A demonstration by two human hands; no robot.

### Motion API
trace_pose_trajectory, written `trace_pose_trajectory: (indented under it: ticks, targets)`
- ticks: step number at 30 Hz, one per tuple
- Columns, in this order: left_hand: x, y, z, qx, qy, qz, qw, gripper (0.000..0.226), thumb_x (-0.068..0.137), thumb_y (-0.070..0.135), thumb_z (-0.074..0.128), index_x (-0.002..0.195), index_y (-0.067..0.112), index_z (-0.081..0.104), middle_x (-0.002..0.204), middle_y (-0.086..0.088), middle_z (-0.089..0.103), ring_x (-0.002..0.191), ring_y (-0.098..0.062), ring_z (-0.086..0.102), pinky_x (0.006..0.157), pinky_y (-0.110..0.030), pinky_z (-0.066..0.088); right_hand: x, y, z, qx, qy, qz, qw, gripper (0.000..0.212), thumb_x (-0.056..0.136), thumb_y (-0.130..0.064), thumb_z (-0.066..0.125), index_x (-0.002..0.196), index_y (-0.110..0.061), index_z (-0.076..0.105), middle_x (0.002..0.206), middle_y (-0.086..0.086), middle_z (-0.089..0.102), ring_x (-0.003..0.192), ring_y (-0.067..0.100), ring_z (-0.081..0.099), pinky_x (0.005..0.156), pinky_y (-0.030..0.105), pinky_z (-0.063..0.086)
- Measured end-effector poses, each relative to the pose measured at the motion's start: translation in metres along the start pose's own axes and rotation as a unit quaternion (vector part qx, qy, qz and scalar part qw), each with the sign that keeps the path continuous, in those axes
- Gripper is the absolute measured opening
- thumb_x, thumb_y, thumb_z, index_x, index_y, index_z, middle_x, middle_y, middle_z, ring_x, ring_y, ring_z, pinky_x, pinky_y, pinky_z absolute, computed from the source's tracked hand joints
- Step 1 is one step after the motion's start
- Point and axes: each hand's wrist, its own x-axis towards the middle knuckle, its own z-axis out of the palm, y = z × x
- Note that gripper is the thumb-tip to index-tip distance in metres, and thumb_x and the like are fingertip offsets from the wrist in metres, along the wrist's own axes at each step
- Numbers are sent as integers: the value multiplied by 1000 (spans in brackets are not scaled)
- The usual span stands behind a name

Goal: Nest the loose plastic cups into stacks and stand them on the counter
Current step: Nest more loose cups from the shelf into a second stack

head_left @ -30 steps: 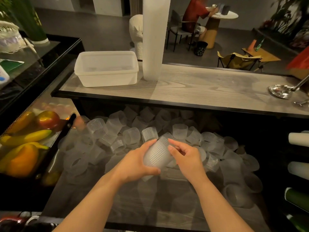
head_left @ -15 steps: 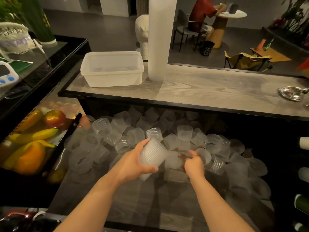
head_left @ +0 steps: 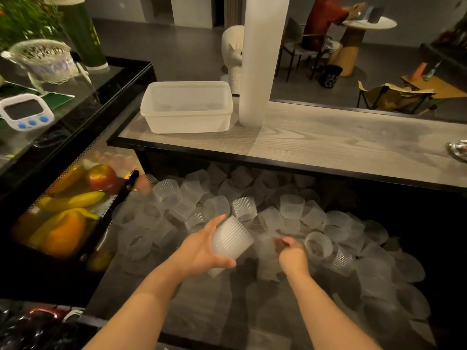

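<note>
My left hand (head_left: 202, 248) grips a short nested stack of ribbed translucent cups (head_left: 231, 242), tilted with its mouth up and to the left, above the lower wooden shelf (head_left: 202, 314). My right hand (head_left: 290, 252) is low in the pile of loose cups (head_left: 292, 207), its fingers curled on a blurred loose cup (head_left: 264, 248) just left of it. Another cup (head_left: 318, 245) lies right beside that hand. A tall stack of nested cups (head_left: 262, 59) stands upright on the wooden counter (head_left: 341, 147) behind the pile.
A white plastic tub (head_left: 187, 107) sits on the counter left of the tall stack. A black tray of fruit (head_left: 65, 205) borders the cup pile on the left. A digital timer (head_left: 24, 112) stands at far left, a metal dish (head_left: 458, 149) at the counter's right end.
My right hand left the held stack and dropped to the right into the loose pile. The left hand kept its stack and stayed near the same place.
</note>
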Motion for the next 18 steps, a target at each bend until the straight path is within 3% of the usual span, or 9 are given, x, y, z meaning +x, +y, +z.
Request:
trace_pose_trajectory:
  ticks: [2, 4, 8, 15, 18]
  targets:
    - [0, -2, -1, -13, -2, 1, 1000, 118, 66, 49, 87, 157, 41, 13, 148, 2, 46, 128, -21, 51, 106, -37, 45, -14, -19, -12, -71, -2, -116, 991, 22, 96, -35, 58, 90, -15, 66, 84, 3, 67, 80, 19, 61, 77, 35, 49]
    - [0, -3, -1, -21, -6, 5, 1000, 120, 62, 50, 88, 155, 45, 13, 146, 5, 48, 124, -19, 52, 105, -37, 47, -34, -41, -20, -27, -34, -186, 982, 27, 96, -37, 58, 86, -13, 67, 73, -1, 62, 70, 12, 55, 68, 30, 46]
    - [1, 2, 0, -25, -16, 27, 999, 121, 60, 52, 87, 154, 48, 12, 144, 10, 45, 120, -16, 53, 101, -38, 50, -60, -70, -17, 12, -111, -234, 966, 24, 98, -27, 57, 81, -14, 66, 57, -16, 57, 56, -3, 49, 56, 14, 42]
    - [-3, 2, -10, -69, 3, 53, 996, 115, 68, 42, 89, 154, 48, 14, 139, 12, 44, 117, -11, 52, 92, -24, 51, -69, -76, -5, -56, -115, -275, 953, 16, 95, -32, 61, 89, -21, 70, 82, -5, 70, 77, 6, 62, 67, 17, 48]
    - [-4, -2, -16, -82, 15, 54, 995, 114, 68, 45, 89, 154, 49, 13, 140, 12, 44, 118, -11, 53, 92, -23, 51, -72, -78, 1, -90, -116, -314, 938, 14, 94, -35, 62, 107, -34, 67, 84, -2, 67, 78, 9, 61, 68, 17, 47]
